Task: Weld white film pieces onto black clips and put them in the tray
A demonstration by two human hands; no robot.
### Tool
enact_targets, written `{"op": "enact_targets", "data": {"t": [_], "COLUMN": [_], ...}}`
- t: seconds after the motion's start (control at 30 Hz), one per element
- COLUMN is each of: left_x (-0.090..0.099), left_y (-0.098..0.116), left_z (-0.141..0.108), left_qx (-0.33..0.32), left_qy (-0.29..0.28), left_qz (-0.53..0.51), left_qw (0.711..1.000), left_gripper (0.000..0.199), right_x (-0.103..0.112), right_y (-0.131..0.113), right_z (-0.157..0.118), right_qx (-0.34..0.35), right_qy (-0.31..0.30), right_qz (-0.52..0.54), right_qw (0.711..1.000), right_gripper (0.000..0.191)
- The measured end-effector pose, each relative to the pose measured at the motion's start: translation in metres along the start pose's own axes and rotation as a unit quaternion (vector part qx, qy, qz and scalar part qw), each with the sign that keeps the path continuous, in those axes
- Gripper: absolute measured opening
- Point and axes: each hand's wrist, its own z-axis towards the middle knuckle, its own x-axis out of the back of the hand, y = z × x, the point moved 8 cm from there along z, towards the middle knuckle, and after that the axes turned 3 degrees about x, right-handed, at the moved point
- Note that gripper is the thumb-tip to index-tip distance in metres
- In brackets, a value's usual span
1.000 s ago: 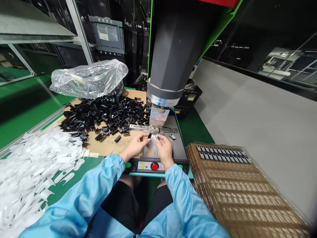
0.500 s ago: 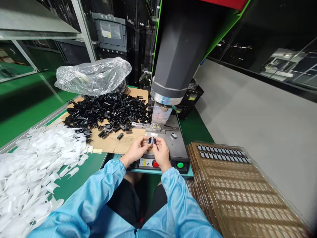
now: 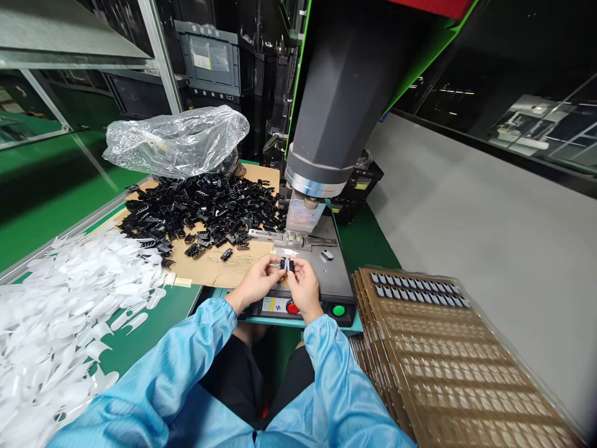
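Note:
My left hand [image 3: 259, 281] and my right hand [image 3: 304, 287] come together over the front of the machine's metal base plate [image 3: 336, 280]. Between the thumb and fingers of my left hand is a small black plastic part [image 3: 282, 264]. My right hand pinches a second dark piece [image 3: 291, 266], close beside the first. Something pale shows in the narrow gap between them; whether all this is one joined part I cannot tell. Behind the hands, a metal fixture [image 3: 298, 239] lies under the machine's head [image 3: 321, 162]. A finished-looking grey and black part [image 3: 327, 255] rests on the plate.
Black plastic parts [image 3: 205, 211] are heaped on cardboard at the left, below a clear plastic bag [image 3: 177, 140]. White plastic pieces [image 3: 84, 292] cover the near left. Stacked brown trays [image 3: 448, 354] stand right, two rows filled. Red [image 3: 292, 307] and green [image 3: 339, 310] buttons face me.
Both hands stay in nearly the same place, still pinching the small parts. The view has shifted very slightly; nothing else has visibly moved.

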Motion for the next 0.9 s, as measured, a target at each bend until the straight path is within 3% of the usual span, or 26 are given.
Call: {"op": "enact_targets", "data": {"t": [0.6,0.9], "left_x": [-0.0024,0.0063], "left_y": [0.001,0.0005], "left_z": [0.0,0.005], "left_qx": [0.004,0.102], "left_qy": [-0.003,-0.056], "left_qz": [-0.013,-0.176], "left_qw": [1.0,0.977], "left_gripper": [0.048,0.048], "right_x": [-0.0015,0.0054], "right_y": [0.0011,-0.0044], "right_z": [0.0002,0.0023], "right_qx": [-0.011,0.002], "right_qy": [-0.003,-0.001], "right_qz": [0.022,0.048], "right_qw": [1.0,0.999], "right_gripper": [0.031,0.04]}}
